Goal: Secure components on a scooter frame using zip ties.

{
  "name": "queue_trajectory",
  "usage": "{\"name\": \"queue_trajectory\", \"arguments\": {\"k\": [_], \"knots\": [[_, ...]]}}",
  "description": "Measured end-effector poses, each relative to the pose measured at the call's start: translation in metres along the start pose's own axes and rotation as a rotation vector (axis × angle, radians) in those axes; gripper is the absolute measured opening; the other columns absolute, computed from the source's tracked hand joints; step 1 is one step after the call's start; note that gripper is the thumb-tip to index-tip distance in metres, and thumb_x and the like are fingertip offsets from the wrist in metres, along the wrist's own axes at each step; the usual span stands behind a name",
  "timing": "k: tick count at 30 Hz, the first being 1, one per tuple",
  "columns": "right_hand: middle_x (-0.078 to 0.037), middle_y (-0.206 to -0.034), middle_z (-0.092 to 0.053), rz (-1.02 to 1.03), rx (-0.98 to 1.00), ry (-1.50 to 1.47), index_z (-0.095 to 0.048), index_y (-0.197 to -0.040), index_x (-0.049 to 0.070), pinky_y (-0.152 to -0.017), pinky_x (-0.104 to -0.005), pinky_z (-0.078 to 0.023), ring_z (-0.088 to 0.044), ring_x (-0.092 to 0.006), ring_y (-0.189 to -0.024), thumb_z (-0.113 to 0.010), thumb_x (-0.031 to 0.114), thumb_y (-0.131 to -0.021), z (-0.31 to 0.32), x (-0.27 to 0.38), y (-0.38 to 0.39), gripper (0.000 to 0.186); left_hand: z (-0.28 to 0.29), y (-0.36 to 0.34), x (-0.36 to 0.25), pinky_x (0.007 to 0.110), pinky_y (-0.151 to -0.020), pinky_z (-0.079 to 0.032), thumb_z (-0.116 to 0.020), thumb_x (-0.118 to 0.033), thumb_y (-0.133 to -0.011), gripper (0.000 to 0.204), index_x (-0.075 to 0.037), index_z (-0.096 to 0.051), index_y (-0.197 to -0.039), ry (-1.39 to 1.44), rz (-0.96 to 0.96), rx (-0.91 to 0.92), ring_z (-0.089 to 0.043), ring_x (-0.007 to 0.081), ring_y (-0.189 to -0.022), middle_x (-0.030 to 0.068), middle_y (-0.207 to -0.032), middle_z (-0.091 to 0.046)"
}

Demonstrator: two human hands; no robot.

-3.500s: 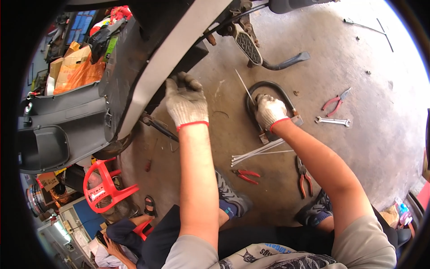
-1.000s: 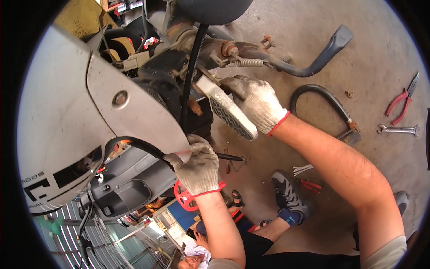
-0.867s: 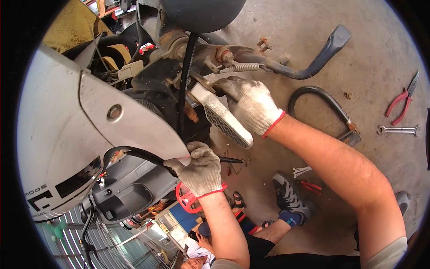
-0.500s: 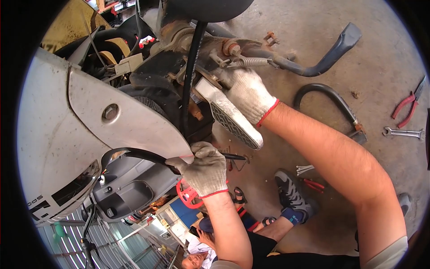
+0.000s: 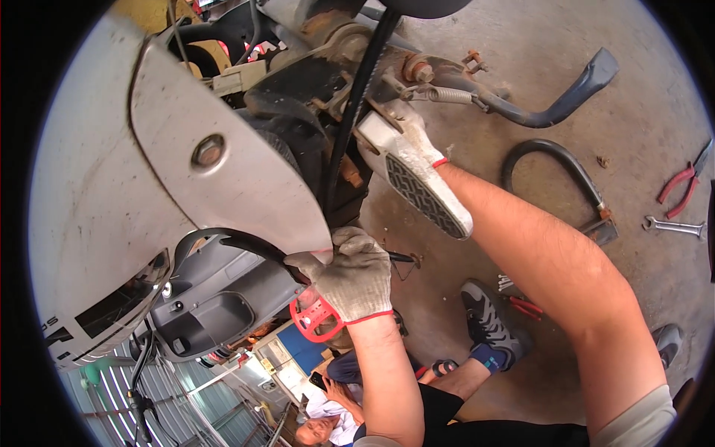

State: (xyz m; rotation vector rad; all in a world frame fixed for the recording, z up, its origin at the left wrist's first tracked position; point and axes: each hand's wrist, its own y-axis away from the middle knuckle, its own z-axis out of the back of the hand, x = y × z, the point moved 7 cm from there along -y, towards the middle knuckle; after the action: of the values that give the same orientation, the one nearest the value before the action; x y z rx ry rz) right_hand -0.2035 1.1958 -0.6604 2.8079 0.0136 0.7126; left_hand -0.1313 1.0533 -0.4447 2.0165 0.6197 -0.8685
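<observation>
My left hand [image 5: 351, 276], in a grey-white knitted glove with a red cuff, is closed on the lower tip of the motorbike's silver body panel [image 5: 231, 156]. A gloved right hand [image 5: 417, 130], mine, reaches behind the silver foot peg [image 5: 428, 195], which has a black rubber tread; its fingers are hidden by the peg and its bracket. Just above that hand are a coil spring [image 5: 449, 95] and a rusty bolt [image 5: 418, 69] on the frame. A black cable [image 5: 359, 112] runs down between the panel and the peg.
The side stand [image 5: 555, 112] sticks out to the right. On the concrete floor lie a curved black bar [image 5: 555, 155], red-handled pliers [image 5: 678, 190], a wrench [image 5: 674, 225] and another red-handled tool [image 5: 526, 306]. Below, a person [image 5: 331, 413] holds a phone [image 5: 318, 381].
My right hand has slid farther behind the foot peg, which now hides more of it and shows its tread more. The view has shifted a little. My left hand stays at the panel tip.
</observation>
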Motion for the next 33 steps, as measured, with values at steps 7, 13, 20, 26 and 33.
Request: {"name": "queue_trajectory", "arguments": {"k": [7, 13, 20, 26, 33], "knots": [[-0.019, -0.083, -0.069, 0.046, 0.116, 0.418, -0.071, -0.083, 0.005, -0.071, -0.0426, -0.054, -0.068, -0.0361, -0.082, -0.062, 0.022, -0.082, -0.03, 0.03, -0.017, 0.019, -0.004, 0.005, -0.015, 0.024, -0.062, -0.052, -0.08, -0.057, -0.066, 0.058, -0.007, -0.063, -0.09, 0.025, -0.013, -0.015, -0.056, 0.0152, -0.073, 0.0037, -0.08, -0.058], [-0.021, -0.089, -0.068, -0.252, 0.38, 0.86, -0.071, -0.09, 0.007, -0.073, -0.0433, -0.052, -0.067, -0.0392, -0.086, -0.063, 0.039, -0.081, -0.038, 0.039, -0.015, 0.034, -0.004, 0.005, -0.019, 0.025, -0.061, -0.051, -0.077, -0.06, -0.068, 0.059, -0.007, -0.064, -0.09, -0.001, -0.052, 0.005, -0.054, 0.0151, -0.072, 0.0038, -0.08, -0.058], [-0.015, -0.084, -0.067, -0.08, 0.123, 0.322, -0.068, -0.094, 0.008, -0.066, -0.0386, -0.05, -0.065, -0.0303, -0.079, -0.063, 0.031, -0.087, -0.044, 0.092, 0.009, 0.024, -0.004, 0.004, -0.019, 0.025, -0.061, -0.051, -0.076, -0.06, -0.07, 0.057, -0.008, -0.064, -0.091, 0.015, -0.041, -0.005, -0.054, 0.015, -0.073, 0.0031, -0.079, -0.057], [-0.008, -0.072, -0.062, -0.519, 0.169, -0.761, -0.063, -0.093, 0.004, -0.052, -0.0311, -0.046, -0.06, -0.0189, -0.063, -0.06, 0.012, -0.092, -0.071, 0.11, 0.034, 0.009, -0.006, 0.006, -0.018, 0.025, -0.062, -0.051, -0.078, -0.059, -0.069, 0.057, -0.008, -0.064, -0.092, -0.014, -0.046, 0.021, -0.054, 0.0149, -0.073, 0.003, -0.08, -0.056], [-0.008, -0.07, -0.062, -0.23, 0.29, -0.101, -0.063, -0.094, 0.003, -0.053, -0.0344, -0.047, -0.061, -0.0228, -0.061, -0.06, 0.011, -0.089, -0.07, 0.156, 0.036, 0.009, -0.004, 0.006, -0.02, 0.024, -0.062, -0.051, -0.079, -0.058, -0.069, 0.057, -0.008, -0.063, -0.093, -0.013, -0.045, 0.021, -0.053, 0.0148, -0.073, 0.003, -0.08, -0.056]]}}
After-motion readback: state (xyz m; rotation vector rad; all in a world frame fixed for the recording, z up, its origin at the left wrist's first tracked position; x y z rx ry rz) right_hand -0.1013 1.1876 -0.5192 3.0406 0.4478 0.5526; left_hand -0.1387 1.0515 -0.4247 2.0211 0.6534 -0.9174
